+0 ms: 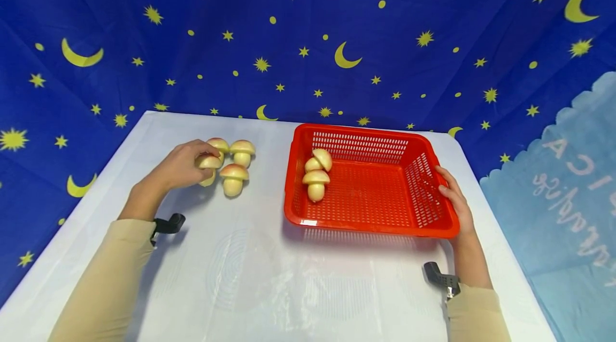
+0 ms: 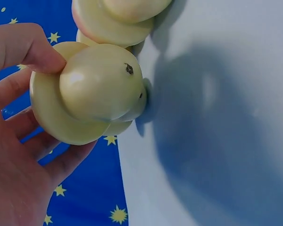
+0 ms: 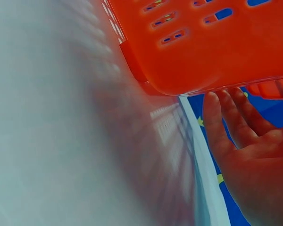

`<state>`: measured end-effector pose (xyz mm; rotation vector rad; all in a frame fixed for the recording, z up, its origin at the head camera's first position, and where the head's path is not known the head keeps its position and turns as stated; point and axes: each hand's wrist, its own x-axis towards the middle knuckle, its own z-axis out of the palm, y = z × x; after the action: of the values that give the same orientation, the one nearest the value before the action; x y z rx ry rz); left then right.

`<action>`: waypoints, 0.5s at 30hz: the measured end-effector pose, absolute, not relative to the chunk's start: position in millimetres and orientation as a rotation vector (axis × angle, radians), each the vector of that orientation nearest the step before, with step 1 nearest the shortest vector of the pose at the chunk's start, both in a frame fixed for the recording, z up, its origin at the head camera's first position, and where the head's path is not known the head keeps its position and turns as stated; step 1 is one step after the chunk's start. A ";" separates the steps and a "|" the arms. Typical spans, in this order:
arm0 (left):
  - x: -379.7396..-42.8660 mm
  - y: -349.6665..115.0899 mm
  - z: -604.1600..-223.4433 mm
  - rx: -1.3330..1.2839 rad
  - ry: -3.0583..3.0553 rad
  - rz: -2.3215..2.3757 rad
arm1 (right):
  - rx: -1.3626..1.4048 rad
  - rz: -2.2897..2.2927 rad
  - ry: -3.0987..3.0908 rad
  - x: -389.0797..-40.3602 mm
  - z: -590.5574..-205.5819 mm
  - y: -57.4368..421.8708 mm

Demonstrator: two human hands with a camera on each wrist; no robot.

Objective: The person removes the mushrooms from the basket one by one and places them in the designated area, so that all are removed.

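Note:
My left hand (image 1: 185,164) pinches a toy mushroom (image 1: 208,162) with a pale stem at the left of the table. In the left wrist view the thumb presses one side of this mushroom's cap (image 2: 47,106), fingers behind it, the stem end facing the camera. Close by stand three more mushrooms, one at the front (image 1: 233,179), one to the right (image 1: 243,153) and one behind (image 1: 218,144). My right hand (image 1: 458,206) holds the right rim of a red plastic basket (image 1: 370,228), its fingers (image 3: 217,125) along the outer side.
Two mushrooms (image 1: 316,184) lie in the basket's left part, one leaning by the other. The white table (image 1: 240,278) ends at a blue star-patterned cloth (image 1: 308,37) behind. A light blue lettered panel (image 1: 572,197) hangs at the right.

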<state>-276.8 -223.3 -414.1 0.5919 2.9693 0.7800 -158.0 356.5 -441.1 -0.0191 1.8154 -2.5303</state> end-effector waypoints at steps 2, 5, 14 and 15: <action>-277.0 -222.8 -415.6 0.614 2.968 0.774 | -0.025 -2.537 1.808 -157.7 -441.3 356.7; -276.9 -223.4 -419.3 0.647 2.985 0.755 | -0.025 -2.540 1.804 -157.8 -441.2 356.7; -274.6 -225.3 -433.1 0.624 2.968 0.813 | -0.018 -2.537 1.799 -158.6 -442.1 357.4; -274.5 -224.7 -433.5 0.616 2.964 0.828 | -0.013 -2.539 1.800 -158.2 -442.2 357.5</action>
<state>-274.5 -224.7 -433.5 0.6162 2.9644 0.8275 -158.2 357.5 -442.2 -0.0131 1.7996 -2.5387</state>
